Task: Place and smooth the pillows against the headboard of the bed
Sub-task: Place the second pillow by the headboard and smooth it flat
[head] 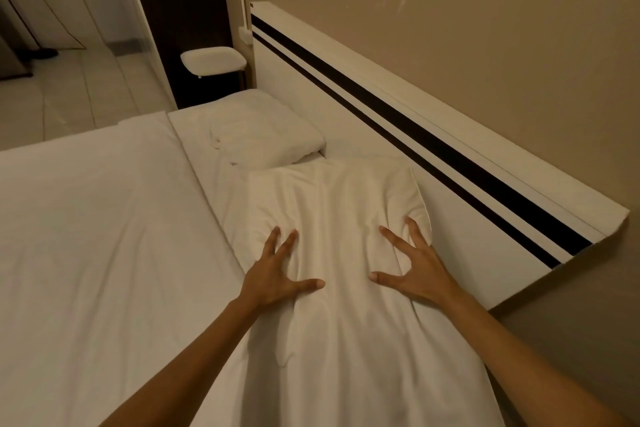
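1. A dim, warm-lit bedroom: a beige wall (450, 10) fills the upper right of the frame, and a pale tiled floor (86, 87) shows at the upper left.
2. A white headboard (433, 163) with two dark stripes runs diagonally from the upper centre down to the right edge.
3. A bed with a white sheet (86, 236) takes up the left and lower centre.
4. The near pillow (332, 218), white and creased, lies in the centre of the frame, its right edge touching the headboard's base.
5. The left hand (277, 274) lies flat on the pillow's left side, fingers spread and thumb pointing toward the centre, pressing into the fabric.
6. The right hand (412, 263) presses the pillow's right side, fingers splayed, with its outer fingers close to the headboard edge of the pillow.
7. A far pillow (266, 128) sits above centre, just beyond the near one, also against the headboard.
8. A small white padded seat (213, 61) stands past the bed's corner at upper centre, before a dark panel (176, 10).
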Available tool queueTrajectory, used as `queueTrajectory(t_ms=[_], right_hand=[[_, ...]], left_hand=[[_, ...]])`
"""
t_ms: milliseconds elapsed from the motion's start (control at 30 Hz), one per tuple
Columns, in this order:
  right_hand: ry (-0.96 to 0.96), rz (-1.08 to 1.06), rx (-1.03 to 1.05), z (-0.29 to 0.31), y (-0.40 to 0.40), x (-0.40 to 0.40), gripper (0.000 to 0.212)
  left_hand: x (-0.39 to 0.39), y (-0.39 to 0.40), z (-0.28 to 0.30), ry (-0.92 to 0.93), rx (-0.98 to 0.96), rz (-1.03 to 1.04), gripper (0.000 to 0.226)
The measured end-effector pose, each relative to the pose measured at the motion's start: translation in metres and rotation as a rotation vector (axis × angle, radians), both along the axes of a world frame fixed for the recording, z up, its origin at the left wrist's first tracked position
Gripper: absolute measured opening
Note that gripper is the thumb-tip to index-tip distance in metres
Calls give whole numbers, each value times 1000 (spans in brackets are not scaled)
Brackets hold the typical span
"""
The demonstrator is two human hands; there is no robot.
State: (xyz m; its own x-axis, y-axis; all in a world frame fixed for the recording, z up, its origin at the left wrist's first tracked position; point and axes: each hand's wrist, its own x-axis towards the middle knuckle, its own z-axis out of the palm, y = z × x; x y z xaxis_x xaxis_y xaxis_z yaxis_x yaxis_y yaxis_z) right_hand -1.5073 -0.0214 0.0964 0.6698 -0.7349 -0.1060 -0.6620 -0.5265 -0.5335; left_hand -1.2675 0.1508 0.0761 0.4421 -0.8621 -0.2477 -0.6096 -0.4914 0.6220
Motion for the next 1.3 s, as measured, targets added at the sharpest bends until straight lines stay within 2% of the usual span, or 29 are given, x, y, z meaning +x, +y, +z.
queueTrajectory(t_ms=[233, 467, 700, 900, 1033, 1167, 1300], right_hand=[[30, 67, 64, -68, -97, 54, 100], [88, 98, 96, -132, -186, 128, 94], [187, 157, 49, -181, -256, 183, 94], [284, 198, 17, -216, -300, 207, 95], [285, 146, 70, -243, -316, 218, 95], [369, 128, 111, -275, -326, 208, 100], [329, 95, 144, -289, -331, 205, 100]], left_hand=[[41, -78, -67, 65, 55, 83, 129], [82, -147, -146, 125, 30, 218, 121], [79, -192, -209, 155, 6, 376, 120], [66, -223, -248, 161, -3, 489, 122], [64, -236, -274, 179, -14, 528, 121], [62, -234, -298, 150, 12, 498, 118], [65, -235, -312, 162, -32, 476, 119]])
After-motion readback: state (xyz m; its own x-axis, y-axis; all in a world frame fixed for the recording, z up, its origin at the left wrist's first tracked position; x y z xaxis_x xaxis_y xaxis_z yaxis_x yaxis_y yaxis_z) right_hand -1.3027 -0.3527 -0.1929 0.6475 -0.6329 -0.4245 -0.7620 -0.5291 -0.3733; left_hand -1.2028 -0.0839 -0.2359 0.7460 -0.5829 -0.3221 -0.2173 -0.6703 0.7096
